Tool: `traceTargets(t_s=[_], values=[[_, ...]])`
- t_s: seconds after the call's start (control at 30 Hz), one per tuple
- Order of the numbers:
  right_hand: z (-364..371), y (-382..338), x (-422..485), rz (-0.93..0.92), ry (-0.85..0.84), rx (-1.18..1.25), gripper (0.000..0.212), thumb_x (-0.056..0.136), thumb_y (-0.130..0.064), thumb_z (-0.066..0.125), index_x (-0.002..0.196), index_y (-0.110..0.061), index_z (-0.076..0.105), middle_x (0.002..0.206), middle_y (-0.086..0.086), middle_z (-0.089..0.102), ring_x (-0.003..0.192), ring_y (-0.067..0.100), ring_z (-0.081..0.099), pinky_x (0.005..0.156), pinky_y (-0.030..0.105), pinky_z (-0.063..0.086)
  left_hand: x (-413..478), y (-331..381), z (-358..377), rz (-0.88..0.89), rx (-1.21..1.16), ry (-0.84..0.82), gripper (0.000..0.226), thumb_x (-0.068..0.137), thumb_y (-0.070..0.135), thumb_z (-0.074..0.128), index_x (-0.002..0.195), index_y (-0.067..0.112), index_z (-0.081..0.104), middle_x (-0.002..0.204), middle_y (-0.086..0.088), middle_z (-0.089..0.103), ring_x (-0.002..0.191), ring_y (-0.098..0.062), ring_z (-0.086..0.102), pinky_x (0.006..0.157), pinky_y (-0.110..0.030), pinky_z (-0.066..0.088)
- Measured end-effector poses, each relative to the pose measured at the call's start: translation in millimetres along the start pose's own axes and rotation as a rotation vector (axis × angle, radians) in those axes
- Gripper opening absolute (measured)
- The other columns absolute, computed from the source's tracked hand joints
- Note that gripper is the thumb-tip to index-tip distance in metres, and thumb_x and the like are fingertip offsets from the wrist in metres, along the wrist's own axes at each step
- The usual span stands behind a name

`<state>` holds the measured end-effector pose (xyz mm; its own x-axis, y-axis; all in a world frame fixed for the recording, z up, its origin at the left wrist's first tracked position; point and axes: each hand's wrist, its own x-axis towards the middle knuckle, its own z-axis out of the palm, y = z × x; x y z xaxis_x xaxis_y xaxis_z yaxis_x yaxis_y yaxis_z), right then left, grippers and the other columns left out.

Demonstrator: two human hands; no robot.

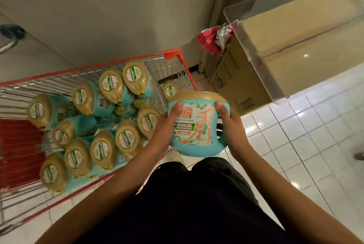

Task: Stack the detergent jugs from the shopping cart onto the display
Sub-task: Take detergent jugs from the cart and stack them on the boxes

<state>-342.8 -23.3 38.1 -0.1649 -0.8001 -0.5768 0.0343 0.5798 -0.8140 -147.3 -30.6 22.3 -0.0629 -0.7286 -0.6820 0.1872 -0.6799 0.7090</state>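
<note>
both hands (167, 125) (231, 125) grip a teal jug (197, 125) beside the loaded cart (173, 54).

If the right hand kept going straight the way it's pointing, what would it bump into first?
Probably the cardboard box on the floor ahead. The right hand, gripping the jug, points toward it, though depth is unclear, so it could pass above.

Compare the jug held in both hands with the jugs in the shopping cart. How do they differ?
The held jug faces its printed label to the camera; the cart jugs show mainly gold lids. The held jug is gripped between left hand and right hand, clear of the pile; the cart jugs lie piled inside the shopping cart, untouched. Both have teal bodies and gold lids.
</note>
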Motion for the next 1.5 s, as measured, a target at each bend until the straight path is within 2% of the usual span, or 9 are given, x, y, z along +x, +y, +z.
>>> traceTargets(t_s=[0.17, 0.33, 0.5, 0.57, 0.83, 1.0, 1.13, 1.27, 1.5], values=[[-66, 23, -27, 0.014, 0.161, 0.092, 0.077, 0.079, -0.088, 0.055, 0.121, -0.025, 0.068, 0.101, -0.004, 0.081, 0.090, 0.022, 0.081, 0.078, 0.041, 0.066, -6, -10, 64, -0.026, 0.155, -0.130, 0.071, 0.066, 0.080, 0.077, 0.107, 0.023, 0.081, 0.108, -0.011, 0.082, 0.098, -0.032, 0.080, 0.089, -0.053, 0.064], [-145, 48, -54, 0.027, 0.319, 0.161, 0.083, 0.082, -0.087, 0.053, 0.131, -0.022, 0.064, 0.107, 0.002, 0.080, 0.094, 0.025, 0.080, 0.086, 0.049, 0.066, -15, -32, 147, -0.046, 0.283, -0.265, 0.086, 0.056, 0.089, 0.079, 0.108, 0.021, 0.081, 0.107, -0.011, 0.082, 0.098, -0.030, 0.080, 0.080, -0.042, 0.066], [-238, 64, -73, 0.038, 0.409, 0.235, 0.072, 0.086, -0.077, 0.055, 0.130, -0.021, 0.064, 0.106, 0.002, 0.079, 0.090, 0.024, 0.080, 0.074, 0.034, 0.065, -29, -59, 240, -0.068, 0.357, -0.332, 0.081, 0.072, 0.080, 0.076, 0.120, 0.015, 0.075, 0.109, -0.009, 0.081, 0.101, -0.029, 0.080, 0.088, -0.044, 0.065], [-273, 70, -76, 0.038, 0.419, 0.236, 0.075, 0.083, -0.080, 0.054, 0.127, -0.020, 0.065, 0.106, 0.002, 0.079, 0.091, 0.025, 0.080, 0.075, 0.037, 0.066, -33, -71, 275, -0.075, 0.374, -0.354, 0.078, 0.077, 0.076, 0.074, 0.123, 0.013, 0.074, 0.110, -0.010, 0.081, 0.103, -0.029, 0.079, 0.089, -0.044, 0.064], [-393, 78, -74, 0.005, 0.456, 0.287, 0.077, 0.081, -0.082, 0.054, 0.126, -0.020, 0.065, 0.097, -0.007, 0.079, 0.088, 0.019, 0.080, 0.069, 0.025, 0.061, -30, -104, 395, -0.094, 0.420, -0.414, 0.065, 0.079, 0.075, 0.071, 0.115, 0.021, 0.080, 0.111, -0.010, 0.081, 0.102, -0.028, 0.079, 0.077, -0.035, 0.066], [-446, 73, -52, 0.041, 0.479, 0.314, 0.079, 0.080, -0.084, 0.054, 0.131, -0.024, 0.064, 0.105, -0.003, 0.079, 0.092, 0.021, 0.079, 0.071, 0.028, 0.062, -4, -105, 457, -0.104, 0.483, -0.470, 0.074, 0.078, 0.080, 0.072, 0.123, 0.021, 0.076, 0.116, -0.010, 0.080, 0.108, -0.030, 0.078, 0.092, -0.045, 0.063], [-483, 64, -22, 0.074, 0.512, 0.390, 0.073, 0.086, -0.078, 0.056, 0.134, -0.025, 0.063, 0.113, 0.002, 0.078, 0.096, 0.024, 0.079, 0.079, 0.040, 0.066, 27, -95, 507, -0.104, 0.557, -0.514, 0.072, 0.080, 0.078, 0.066, 0.123, 0.021, 0.076, 0.113, -0.007, 0.081, 0.105, -0.026, 0.079, 0.086, -0.040, 0.065], [-521, 42, 15, 0.077, 0.573, 0.432, 0.070, 0.089, -0.078, 0.057, 0.133, -0.024, 0.065, 0.113, 0.003, 0.079, 0.094, 0.024, 0.080, 0.082, 0.045, 0.067, 64, -74, 562, -0.113, 0.607, -0.597, 0.074, 0.084, 0.078, 0.063, 0.128, 0.020, 0.073, 0.116, -0.008, 0.080, 0.107, -0.028, 0.078, 0.096, -0.049, 0.062], [-589, 0, 66, 0.073, 0.684, 0.498, 0.075, 0.080, -0.083, 0.059, 0.123, -0.022, 0.067, 0.103, -0.003, 0.080, 0.088, 0.018, 0.080, 0.066, 0.023, 0.060, 121, -38, 667, -0.153, 0.685, -0.697, 0.068, 0.090, 0.071, 0.060, 0.130, 0.018, 0.072, 0.120, -0.010, 0.079, 0.112, -0.031, 0.076, 0.105, -0.057, 0.055]])
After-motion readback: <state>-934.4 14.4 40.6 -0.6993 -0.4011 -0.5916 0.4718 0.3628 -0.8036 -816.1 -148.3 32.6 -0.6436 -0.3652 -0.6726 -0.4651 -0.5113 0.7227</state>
